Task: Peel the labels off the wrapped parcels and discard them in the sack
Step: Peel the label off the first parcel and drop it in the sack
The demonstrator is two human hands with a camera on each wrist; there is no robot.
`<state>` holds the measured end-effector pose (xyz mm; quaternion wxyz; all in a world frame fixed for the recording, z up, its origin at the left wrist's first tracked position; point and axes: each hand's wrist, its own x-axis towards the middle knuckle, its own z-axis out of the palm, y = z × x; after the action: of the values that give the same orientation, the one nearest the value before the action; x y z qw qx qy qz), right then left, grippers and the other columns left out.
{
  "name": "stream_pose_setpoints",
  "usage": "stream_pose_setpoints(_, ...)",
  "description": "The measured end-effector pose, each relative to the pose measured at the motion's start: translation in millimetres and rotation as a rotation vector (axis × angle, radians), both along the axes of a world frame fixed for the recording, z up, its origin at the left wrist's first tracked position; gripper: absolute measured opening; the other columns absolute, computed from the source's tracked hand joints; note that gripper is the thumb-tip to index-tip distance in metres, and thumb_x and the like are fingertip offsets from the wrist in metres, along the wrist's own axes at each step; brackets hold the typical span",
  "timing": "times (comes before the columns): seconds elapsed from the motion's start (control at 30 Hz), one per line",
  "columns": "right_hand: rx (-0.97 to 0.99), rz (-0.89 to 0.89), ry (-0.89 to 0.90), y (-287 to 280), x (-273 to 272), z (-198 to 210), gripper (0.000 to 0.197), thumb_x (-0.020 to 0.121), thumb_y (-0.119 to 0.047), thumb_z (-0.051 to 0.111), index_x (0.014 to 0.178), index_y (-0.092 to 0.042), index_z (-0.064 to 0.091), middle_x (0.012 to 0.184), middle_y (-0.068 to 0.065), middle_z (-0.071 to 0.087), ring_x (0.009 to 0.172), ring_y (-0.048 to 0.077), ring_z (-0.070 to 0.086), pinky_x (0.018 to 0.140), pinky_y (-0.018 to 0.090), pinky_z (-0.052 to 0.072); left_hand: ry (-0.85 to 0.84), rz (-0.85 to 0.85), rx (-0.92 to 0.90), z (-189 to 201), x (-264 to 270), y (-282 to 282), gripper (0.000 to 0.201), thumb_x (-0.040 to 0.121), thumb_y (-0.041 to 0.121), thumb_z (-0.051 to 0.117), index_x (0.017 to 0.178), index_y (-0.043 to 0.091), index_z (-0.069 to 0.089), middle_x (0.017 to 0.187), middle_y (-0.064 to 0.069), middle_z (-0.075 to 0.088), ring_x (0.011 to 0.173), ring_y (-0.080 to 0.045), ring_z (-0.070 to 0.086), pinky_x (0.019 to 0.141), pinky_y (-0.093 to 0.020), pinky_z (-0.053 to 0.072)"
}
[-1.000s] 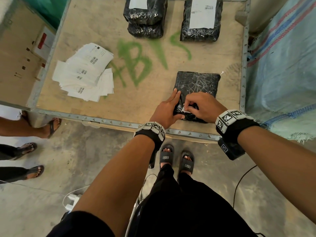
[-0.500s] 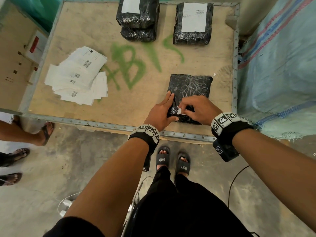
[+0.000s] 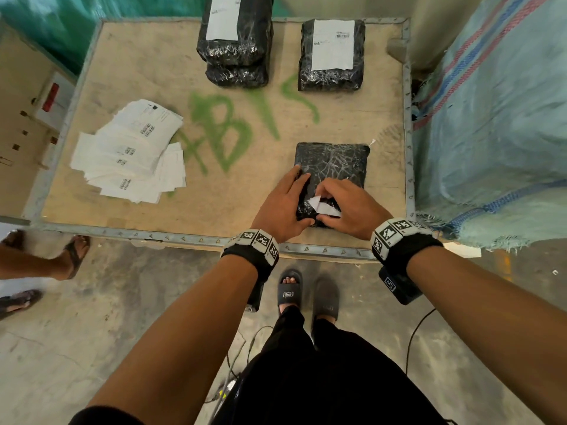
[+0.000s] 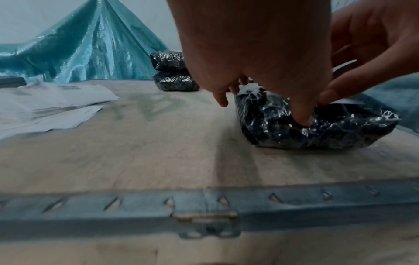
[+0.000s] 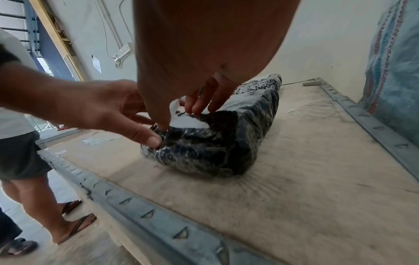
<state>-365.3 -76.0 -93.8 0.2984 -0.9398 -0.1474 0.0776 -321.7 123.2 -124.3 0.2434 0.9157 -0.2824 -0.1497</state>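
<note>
A black plastic-wrapped parcel [image 3: 333, 165] [image 4: 317, 129] [image 5: 215, 148] lies at the table's near right. On its near end sits a white label [image 3: 322, 206] [image 5: 190, 123], partly lifted at its left corner. My right hand [image 3: 329, 199] [image 5: 181, 114] pinches that raised corner between thumb and fingers. My left hand [image 3: 285, 204] [image 4: 267, 89] lies on the parcel's left side, fingers fairly straight and thumb pressing into the near edge. Most of the label is hidden under my hands in the head view.
A pile of peeled labels [image 3: 132, 154] lies at the table's left. Two stacked parcels [image 3: 236, 41] and a single labelled one [image 3: 333, 56] stand at the back. A blue-green woven sack [image 3: 491, 118] hangs just right of the metal-edged table [image 3: 184, 237]. Other people's feet [image 3: 73, 256] stand to the left.
More of the white label shows between my hands now, its corner lifted off the wrap. Both hands stay at the parcel's near end. The head view has tilted slightly.
</note>
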Motion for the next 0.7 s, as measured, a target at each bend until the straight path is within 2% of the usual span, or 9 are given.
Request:
stream_pose_setpoints(0.07, -0.032, -0.015, -0.05, 2.3, -3.1, -2.1, 0.035, 0.08, -0.03, 0.077, 0.102, -0.019, 0.052, 0.098, -0.005, 0.058, 0.087, 0.014, 0.045, 0.074, 0.032, 0.042, -0.021, -0.081, 0.044, 3.8, 8.5, -5.7, 0.111, 0.076, 0.041, 0.082, 0.158, 0.007, 0.016, 0.167, -0.013, 0.002, 0.154, -0.032, 0.007, 0.123, -0.047, 0.02)
stream_pose_setpoints(0.13, -0.046, -0.055, -0.07, 3.2, -4.5, -3.0, 0.031, 0.08, -0.033, 0.077, 0.093, -0.02, 0.051, 0.089, -0.007, 0.056, 0.082, 0.015, 0.042, 0.068, 0.032, 0.038, 0.032, -0.117, 0.094, 6.9, 17.0, -9.2, 0.116, 0.078, 0.044, 0.08, 0.16, 0.008, 0.006, 0.167, -0.012, -0.007, 0.154, -0.029, -0.001, 0.125, -0.045, 0.015)
stream_pose_setpoints(0.2, -0.025, -0.089, -0.055, 3.9, -4.8, -2.9, 0.03, 0.08, -0.031, 0.076, 0.087, -0.019, 0.049, 0.082, -0.008, 0.052, 0.078, 0.017, 0.042, 0.066, 0.033, 0.037, 0.076, -0.124, 0.117, 7.6, 22.1, -8.6, 0.119, 0.077, 0.044, 0.081, 0.16, 0.01, 0.002, 0.167, -0.01, -0.01, 0.155, -0.026, -0.003, 0.125, -0.044, 0.015)
stream_pose_setpoints(0.3, -0.024, -0.088, -0.056, 5.9, -5.8, 0.0, 0.026, 0.078, -0.021, 0.07, 0.086, -0.017, 0.046, 0.082, -0.005, 0.049, 0.076, 0.019, 0.043, 0.066, 0.037, 0.041, 0.091, -0.128, 0.129, 6.8, 22.5, -7.5, 0.12, 0.077, 0.043, 0.081, 0.16, 0.011, 0.001, 0.167, -0.008, -0.011, 0.154, -0.024, -0.003, 0.124, -0.043, 0.017)
stream_pose_setpoints(0.37, 0.005, -0.108, -0.041, 6.7, -7.6, 1.1, 0.026, 0.077, -0.019, 0.07, 0.087, -0.017, 0.046, 0.082, -0.005, 0.048, 0.074, 0.018, 0.043, 0.065, 0.033, 0.039, 0.099, -0.119, 0.129, 8.0, 20.9, -8.8, 0.12, 0.078, 0.041, 0.082, 0.16, 0.012, 0.0, 0.167, -0.007, -0.012, 0.154, -0.024, -0.004, 0.124, -0.042, 0.017)
stream_pose_setpoints(0.43, 0.043, -0.155, 0.002, 7.4, -7.9, 1.0, 0.031, 0.076, -0.021, 0.073, 0.089, -0.017, 0.045, 0.079, -0.007, 0.048, 0.071, 0.016, 0.044, 0.061, 0.029, 0.035, 0.111, -0.107, 0.126, 9.5, 18.8, -9.8, 0.119, 0.079, 0.04, 0.081, 0.16, 0.012, -0.002, 0.167, -0.006, -0.014, 0.154, -0.023, -0.006, 0.124, -0.044, 0.017)
stream_pose_setpoints(0.53, 0.053, -0.223, 0.057, 11.7, -7.1, 1.5, 0.04, 0.076, -0.03, 0.079, 0.091, -0.019, 0.044, 0.074, -0.009, 0.053, 0.064, 0.009, 0.05, 0.057, 0.025, 0.037, 0.115, -0.099, 0.116, 9.3, 15.6, -10.1, 0.117, 0.081, 0.038, 0.079, 0.16, 0.012, -0.003, 0.167, -0.007, -0.015, 0.154, -0.024, -0.007, 0.124, -0.045, 0.017)
stream_pose_setpoints(0.7, 0.1, -0.254, 0.092, 15.5, -7.3, 6.4, 0.034, 0.079, -0.011, 0.072, 0.092, -0.02, 0.042, 0.07, -0.002, 0.055, 0.061, 0.017, 0.054, 0.058, 0.04, 0.048, 0.132, -0.113, 0.131, 12.1, 15.3, -10.8, 0.116, 0.082, 0.033, 0.079, 0.159, 0.011, -0.005, 0.166, -0.008, -0.018, 0.154, -0.023, -0.009, 0.123, -0.037, 0.018)
